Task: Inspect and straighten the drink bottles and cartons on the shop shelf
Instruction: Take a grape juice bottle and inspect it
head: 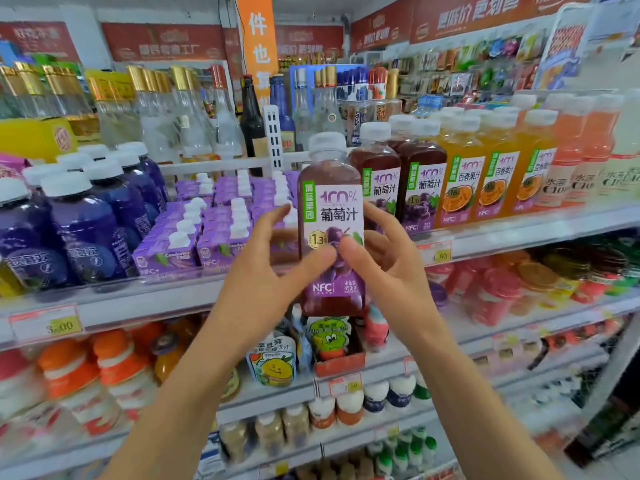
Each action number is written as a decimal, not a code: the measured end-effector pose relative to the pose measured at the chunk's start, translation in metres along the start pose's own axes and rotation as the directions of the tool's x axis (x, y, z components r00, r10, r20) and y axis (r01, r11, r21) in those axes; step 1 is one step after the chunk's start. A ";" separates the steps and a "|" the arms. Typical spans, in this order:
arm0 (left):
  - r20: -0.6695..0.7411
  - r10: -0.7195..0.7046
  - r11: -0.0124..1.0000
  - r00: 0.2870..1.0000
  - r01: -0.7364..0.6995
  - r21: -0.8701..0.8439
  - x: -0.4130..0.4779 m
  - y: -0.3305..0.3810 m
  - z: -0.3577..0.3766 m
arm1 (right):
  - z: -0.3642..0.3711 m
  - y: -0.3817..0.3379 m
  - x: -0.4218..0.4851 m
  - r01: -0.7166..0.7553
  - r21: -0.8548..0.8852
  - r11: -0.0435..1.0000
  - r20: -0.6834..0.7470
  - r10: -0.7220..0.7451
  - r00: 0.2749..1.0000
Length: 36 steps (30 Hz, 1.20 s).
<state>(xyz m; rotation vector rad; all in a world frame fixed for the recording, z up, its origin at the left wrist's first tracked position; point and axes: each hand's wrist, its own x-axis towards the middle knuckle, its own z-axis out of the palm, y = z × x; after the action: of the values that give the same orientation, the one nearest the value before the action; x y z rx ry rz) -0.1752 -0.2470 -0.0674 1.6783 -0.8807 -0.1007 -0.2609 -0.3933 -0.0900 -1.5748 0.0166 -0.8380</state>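
Holding grape juice bottle (pixel 330 209) upright, pinched by left grip (pixel 265 271) at 9 o'clock, right grip (pixel 391 268) at 3 o'clock.

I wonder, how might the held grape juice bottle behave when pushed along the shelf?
Filled to its shoulder, the bottle is probably heavy for its size. Tall and narrow, it may tip if pushed high up.

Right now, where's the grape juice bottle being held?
Head view, centre: left hand and right hand hold the grape juice bottle in front of the purple cartons.
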 end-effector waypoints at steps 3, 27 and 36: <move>0.062 -0.063 0.998 0.996 0.063 0.006 -0.022 -0.019 0.018 | -0.013 0.005 -0.017 -0.090 -0.020 0.996 -0.060 0.089 0.994; 0.395 -0.312 0.882 0.864 0.418 -0.219 -0.118 -0.038 0.071 | -0.086 0.040 -0.109 -0.590 0.185 0.786 0.287 0.531 0.798; 0.221 -0.333 0.941 0.917 0.338 0.016 -0.122 -0.049 0.077 | -0.066 0.049 -0.121 -0.517 0.008 0.856 -0.011 0.517 0.856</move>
<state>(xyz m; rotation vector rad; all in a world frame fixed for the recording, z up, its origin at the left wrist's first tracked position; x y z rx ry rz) -0.2767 -0.2350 -0.1802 1.8072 -0.7405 -0.5403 -0.3612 -0.4033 -0.1960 -1.4585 0.4322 -0.4180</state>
